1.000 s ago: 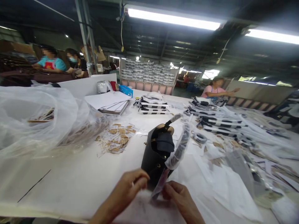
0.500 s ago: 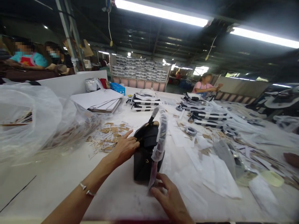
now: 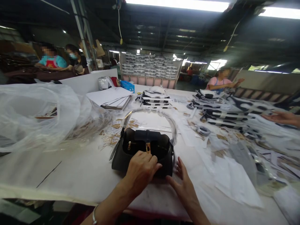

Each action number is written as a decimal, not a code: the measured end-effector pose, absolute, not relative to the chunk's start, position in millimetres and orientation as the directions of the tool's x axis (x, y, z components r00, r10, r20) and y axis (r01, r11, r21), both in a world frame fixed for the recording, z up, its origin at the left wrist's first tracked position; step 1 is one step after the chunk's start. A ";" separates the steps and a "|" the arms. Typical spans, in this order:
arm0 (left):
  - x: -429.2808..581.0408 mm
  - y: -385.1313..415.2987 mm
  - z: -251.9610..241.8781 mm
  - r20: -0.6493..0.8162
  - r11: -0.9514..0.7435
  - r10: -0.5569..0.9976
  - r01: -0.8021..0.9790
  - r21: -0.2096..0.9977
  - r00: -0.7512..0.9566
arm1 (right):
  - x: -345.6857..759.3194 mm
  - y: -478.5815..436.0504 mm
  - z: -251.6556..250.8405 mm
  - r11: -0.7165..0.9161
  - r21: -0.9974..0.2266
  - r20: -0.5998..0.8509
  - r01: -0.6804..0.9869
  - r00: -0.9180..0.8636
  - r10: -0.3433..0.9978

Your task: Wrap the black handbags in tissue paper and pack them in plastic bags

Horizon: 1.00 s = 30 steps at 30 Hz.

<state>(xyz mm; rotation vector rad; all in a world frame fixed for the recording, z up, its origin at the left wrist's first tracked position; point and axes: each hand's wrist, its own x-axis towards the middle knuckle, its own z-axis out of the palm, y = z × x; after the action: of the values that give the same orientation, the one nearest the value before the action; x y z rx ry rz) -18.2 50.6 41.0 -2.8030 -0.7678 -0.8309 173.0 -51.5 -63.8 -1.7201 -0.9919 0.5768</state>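
Note:
A black handbag (image 3: 119, 159) stands upright on the white table, its top open and a gold clasp (image 3: 148, 147) at its middle. Its handle (image 3: 173, 125), wrapped in clear plastic, arches up above it. My left hand (image 3: 142, 167) is closed on the bag's front rim just below the clasp, with the fingers curled. At the bag's lower right corner, my right hand (image 3: 184, 182) is open, thumb and fingers apart; whether the thumb touches the bag I cannot tell.
Brown tags with strings (image 3: 114, 126) lie behind the bag on the left, near a large clear plastic bag (image 3: 70, 109). Wrapped stacks (image 3: 222, 117) and white sheets (image 3: 231, 178) lie to the right. Another person's hand (image 3: 283, 118) reaches in at the right edge.
The handbag has turned from end-on to face me with its front. My left hand has moved from its upper left side to the front rim. A co-worker's hand has appeared at right.

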 end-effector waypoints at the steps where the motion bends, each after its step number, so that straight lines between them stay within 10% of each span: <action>1: -25.7 49.9 42.0 0.523 -0.871 0.434 0.489 0.036 0.733 | 172.6 -53.2 -64.8 -0.144 -0.916 0.090 0.375 0.541 0.836; 11: -46.5 89.9 82.7 0.410 -0.828 0.546 0.547 0.128 0.731 | 173.5 -54.9 -69.1 -0.128 -0.880 0.138 0.457 0.504 0.853; 17: -36.2 106.5 107.4 0.544 -0.760 0.529 0.649 -0.037 0.651 | 171.5 -62.9 -58.8 -0.077 -0.836 0.206 0.543 0.442 0.873; 30: 3.6 205.8 19.6 0.210 -0.728 0.673 0.686 0.016 0.709 | 173.3 -19.0 -39.0 -0.023 -0.516 0.527 0.856 0.339 0.779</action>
<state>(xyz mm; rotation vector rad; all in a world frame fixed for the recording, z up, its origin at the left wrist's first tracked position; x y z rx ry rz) 3.6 205.8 19.6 -2.8455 -1.1325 -0.3108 173.3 -19.0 -39.0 -1.8045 -1.4491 -0.1214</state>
